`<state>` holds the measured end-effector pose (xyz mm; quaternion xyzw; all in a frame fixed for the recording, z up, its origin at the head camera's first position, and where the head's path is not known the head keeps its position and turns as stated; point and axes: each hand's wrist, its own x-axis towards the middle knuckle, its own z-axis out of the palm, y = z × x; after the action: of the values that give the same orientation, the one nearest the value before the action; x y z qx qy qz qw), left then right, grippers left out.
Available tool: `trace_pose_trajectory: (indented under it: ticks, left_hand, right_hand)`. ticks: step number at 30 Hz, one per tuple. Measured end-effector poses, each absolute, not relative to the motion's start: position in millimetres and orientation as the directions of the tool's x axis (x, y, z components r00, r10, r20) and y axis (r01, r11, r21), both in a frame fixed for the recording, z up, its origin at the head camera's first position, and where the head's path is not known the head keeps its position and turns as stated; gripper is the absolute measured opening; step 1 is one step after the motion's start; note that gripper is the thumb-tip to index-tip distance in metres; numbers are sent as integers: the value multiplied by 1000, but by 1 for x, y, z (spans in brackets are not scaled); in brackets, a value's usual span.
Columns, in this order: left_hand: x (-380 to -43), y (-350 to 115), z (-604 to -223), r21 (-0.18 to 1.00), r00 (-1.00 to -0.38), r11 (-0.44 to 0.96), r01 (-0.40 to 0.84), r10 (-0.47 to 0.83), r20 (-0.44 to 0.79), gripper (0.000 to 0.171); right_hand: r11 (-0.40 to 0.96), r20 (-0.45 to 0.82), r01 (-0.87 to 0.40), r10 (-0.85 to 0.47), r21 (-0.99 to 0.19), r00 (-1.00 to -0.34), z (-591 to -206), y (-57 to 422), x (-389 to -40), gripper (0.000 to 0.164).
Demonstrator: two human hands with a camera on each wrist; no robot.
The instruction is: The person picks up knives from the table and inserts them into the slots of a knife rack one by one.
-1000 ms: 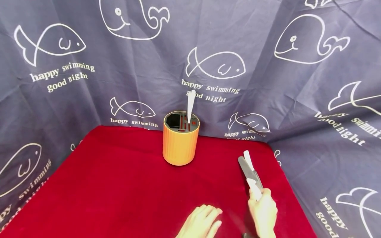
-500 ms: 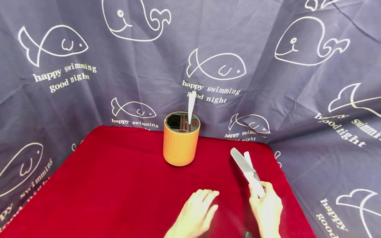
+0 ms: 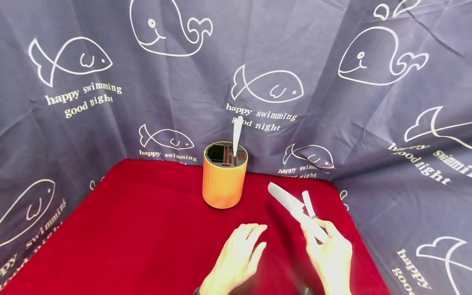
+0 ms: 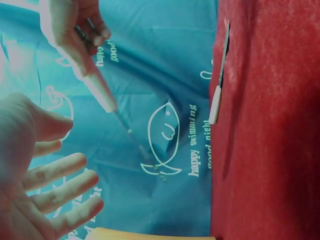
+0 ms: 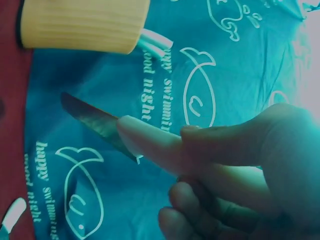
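Observation:
My right hand point(image 3: 332, 254) grips a kitchen knife point(image 5: 155, 145) by its white handle, thumb along the handle's side. Its broad blade point(image 3: 283, 196) points away to the left over the red cloth. A second white-handled knife point(image 3: 308, 204) lies on the cloth behind it, partly covered by my hand in the head view; the left wrist view shows this other knife point(image 4: 220, 82) whole. My left hand point(image 3: 236, 258) is held with fingers extended and nothing in it, left of the right hand. An orange-yellow ribbed knife block point(image 3: 223, 186) stands farther back.
One white-handled knife point(image 3: 237, 133) stands upright in a slot of the block's dark top, which has several slots and a large opening. Red cloth point(image 3: 147, 229) covers the table. A blue-grey fish-print curtain point(image 3: 206, 90) closes in the back and sides.
My right hand has lifted the knife off the cloth, and its blade has swung left toward the block. My left hand has moved slightly forward and left. The other knife stays lying.

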<state>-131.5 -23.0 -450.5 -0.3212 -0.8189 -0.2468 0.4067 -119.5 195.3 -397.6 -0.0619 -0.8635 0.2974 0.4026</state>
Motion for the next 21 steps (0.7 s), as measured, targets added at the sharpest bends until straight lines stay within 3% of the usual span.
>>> trace_pose_trajectory:
  ticks: [9, 16, 21]
  left_hand:
    - [-133, -24, -451, 142, -467, 684, 715, 316, 826, 34]
    - [-133, -24, -448, 152, -469, 680, 718, 311, 826, 33]
    - [-133, -25, -444, 163, -477, 676, 719, 308, 824, 34]
  right_hand:
    - [749, 626, -175, 374, -639, -684, -382, 187, -120, 21]
    - [719, 680, -334, 258, -610, -687, -378, 185, -118, 27]
    - [709, 695, -381, 212, -593, -687, -375, 182, -117, 29]
